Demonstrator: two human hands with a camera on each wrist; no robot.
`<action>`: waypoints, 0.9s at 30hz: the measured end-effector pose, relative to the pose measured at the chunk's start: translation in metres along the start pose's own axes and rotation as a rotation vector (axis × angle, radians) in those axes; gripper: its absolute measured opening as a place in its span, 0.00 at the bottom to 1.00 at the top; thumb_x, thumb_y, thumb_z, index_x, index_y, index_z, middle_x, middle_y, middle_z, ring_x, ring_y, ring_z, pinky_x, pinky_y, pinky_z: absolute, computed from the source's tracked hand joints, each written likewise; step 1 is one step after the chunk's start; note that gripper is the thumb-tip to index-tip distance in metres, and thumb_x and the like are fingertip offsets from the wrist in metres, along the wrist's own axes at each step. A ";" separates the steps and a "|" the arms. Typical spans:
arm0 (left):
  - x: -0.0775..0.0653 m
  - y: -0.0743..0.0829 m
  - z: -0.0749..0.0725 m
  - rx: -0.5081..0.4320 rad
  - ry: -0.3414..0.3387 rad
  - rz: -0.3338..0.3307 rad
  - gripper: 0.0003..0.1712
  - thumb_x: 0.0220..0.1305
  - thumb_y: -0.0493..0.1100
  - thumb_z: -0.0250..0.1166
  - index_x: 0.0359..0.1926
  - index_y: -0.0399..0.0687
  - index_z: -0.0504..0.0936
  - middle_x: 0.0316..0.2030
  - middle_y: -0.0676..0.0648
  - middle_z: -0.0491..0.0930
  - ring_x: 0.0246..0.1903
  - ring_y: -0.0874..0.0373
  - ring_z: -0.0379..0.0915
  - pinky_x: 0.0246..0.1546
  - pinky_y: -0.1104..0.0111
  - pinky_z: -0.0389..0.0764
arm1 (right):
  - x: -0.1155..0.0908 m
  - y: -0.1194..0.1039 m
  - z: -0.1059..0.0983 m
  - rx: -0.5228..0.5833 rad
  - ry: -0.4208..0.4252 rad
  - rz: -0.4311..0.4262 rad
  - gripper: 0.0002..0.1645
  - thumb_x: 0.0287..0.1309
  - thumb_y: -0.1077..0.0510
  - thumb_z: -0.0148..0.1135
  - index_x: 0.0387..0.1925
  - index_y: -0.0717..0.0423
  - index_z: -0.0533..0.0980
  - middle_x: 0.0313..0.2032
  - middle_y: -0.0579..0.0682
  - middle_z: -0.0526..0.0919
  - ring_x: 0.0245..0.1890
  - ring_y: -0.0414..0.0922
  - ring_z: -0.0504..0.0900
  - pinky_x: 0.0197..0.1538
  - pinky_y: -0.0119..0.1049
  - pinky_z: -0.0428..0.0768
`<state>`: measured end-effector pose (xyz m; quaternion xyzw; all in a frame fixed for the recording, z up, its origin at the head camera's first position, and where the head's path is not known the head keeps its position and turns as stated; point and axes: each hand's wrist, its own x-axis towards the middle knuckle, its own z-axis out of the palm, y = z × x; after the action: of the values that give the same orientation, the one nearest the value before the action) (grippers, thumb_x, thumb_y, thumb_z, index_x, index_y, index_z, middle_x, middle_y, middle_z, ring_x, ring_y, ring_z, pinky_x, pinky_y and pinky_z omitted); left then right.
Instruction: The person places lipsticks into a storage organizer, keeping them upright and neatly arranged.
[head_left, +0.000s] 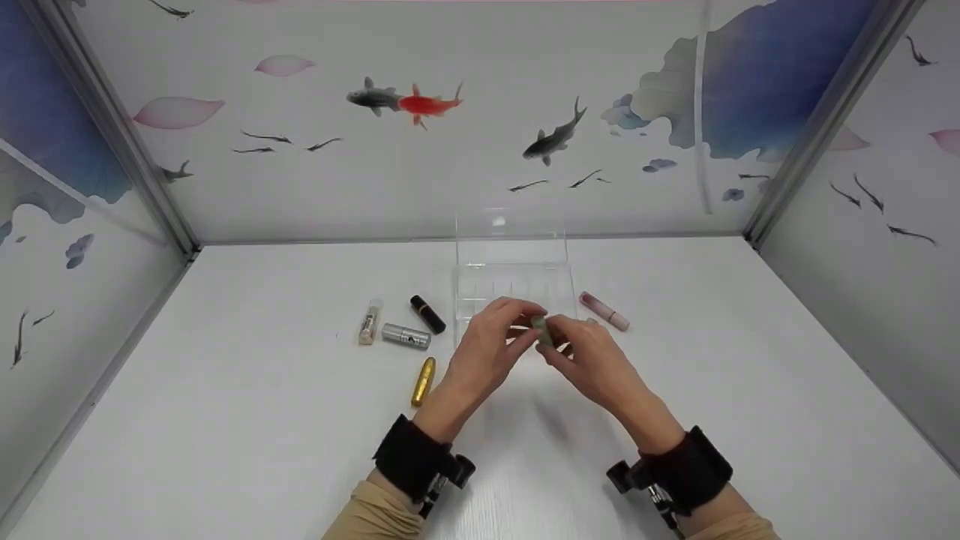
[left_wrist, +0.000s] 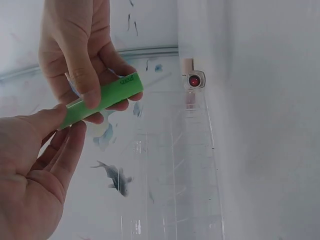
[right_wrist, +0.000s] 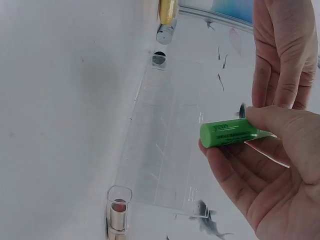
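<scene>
A green lip balm tube point(left_wrist: 107, 100) with dark lettering is held up between both hands, over the front of a clear plastic organizer box point(head_left: 480, 279). My left hand point(head_left: 491, 341) pinches one end between thumb and fingertips. Gripping the tube farther along, my right hand point(head_left: 596, 360) has its thumb on one side and its fingers curled behind. In the right wrist view the flat green end point(right_wrist: 206, 135) points out past the right fingers, and the left hand point(right_wrist: 285, 55) comes in from above. The box has small divisions and its transparent lid point(head_left: 510, 225) stands raised at the back.
Left of the box lie a black lipstick point(head_left: 427, 315), a silver tube point(head_left: 406, 336), a clear-capped lipstick point(head_left: 369, 324) and a gold lipstick point(head_left: 424, 381). A pink lipstick point(head_left: 604, 311) lies to its right. Printed panels point(head_left: 300, 187) enclose the white table point(head_left: 225, 420) at back and sides.
</scene>
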<state>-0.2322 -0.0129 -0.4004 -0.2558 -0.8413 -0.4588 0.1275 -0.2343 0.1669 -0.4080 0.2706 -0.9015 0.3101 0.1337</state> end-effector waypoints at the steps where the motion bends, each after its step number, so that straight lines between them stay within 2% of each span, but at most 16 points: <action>1: 0.000 0.000 -0.001 -0.006 0.017 0.005 0.13 0.67 0.38 0.65 0.52 0.46 0.81 0.49 0.47 0.82 0.51 0.58 0.83 0.49 0.76 0.83 | 0.001 -0.002 0.001 0.015 0.024 0.007 0.08 0.62 0.65 0.65 0.42 0.56 0.79 0.34 0.48 0.87 0.35 0.42 0.86 0.38 0.34 0.86; 6: 0.003 0.001 -0.006 -0.024 0.104 0.019 0.13 0.67 0.37 0.65 0.53 0.46 0.81 0.50 0.47 0.83 0.52 0.58 0.83 0.48 0.75 0.83 | 0.011 -0.013 0.008 0.048 0.157 0.019 0.10 0.62 0.64 0.66 0.46 0.56 0.80 0.40 0.49 0.86 0.40 0.43 0.86 0.39 0.37 0.87; 10: 0.005 -0.001 -0.015 -0.019 0.167 0.020 0.13 0.67 0.38 0.65 0.52 0.45 0.82 0.49 0.46 0.83 0.51 0.57 0.83 0.48 0.76 0.83 | 0.021 -0.021 0.016 0.071 0.228 0.022 0.13 0.62 0.63 0.67 0.49 0.55 0.80 0.42 0.50 0.85 0.41 0.43 0.86 0.40 0.36 0.87; 16: 0.007 -0.009 -0.026 0.014 0.259 0.034 0.10 0.66 0.38 0.66 0.48 0.43 0.82 0.46 0.46 0.84 0.49 0.56 0.83 0.48 0.77 0.83 | 0.035 -0.028 0.029 0.137 0.288 0.017 0.14 0.61 0.62 0.68 0.49 0.55 0.80 0.43 0.50 0.86 0.42 0.43 0.87 0.40 0.34 0.87; 27: 0.009 -0.017 -0.035 0.100 0.332 0.027 0.09 0.65 0.36 0.67 0.46 0.45 0.82 0.45 0.47 0.83 0.49 0.57 0.82 0.49 0.74 0.83 | 0.054 -0.038 0.052 0.171 0.353 0.021 0.19 0.62 0.67 0.65 0.55 0.59 0.76 0.48 0.55 0.84 0.46 0.47 0.87 0.42 0.34 0.87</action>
<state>-0.2499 -0.0468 -0.3895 -0.1812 -0.8268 -0.4507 0.2835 -0.2602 0.0872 -0.4075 0.2128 -0.8371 0.4298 0.2630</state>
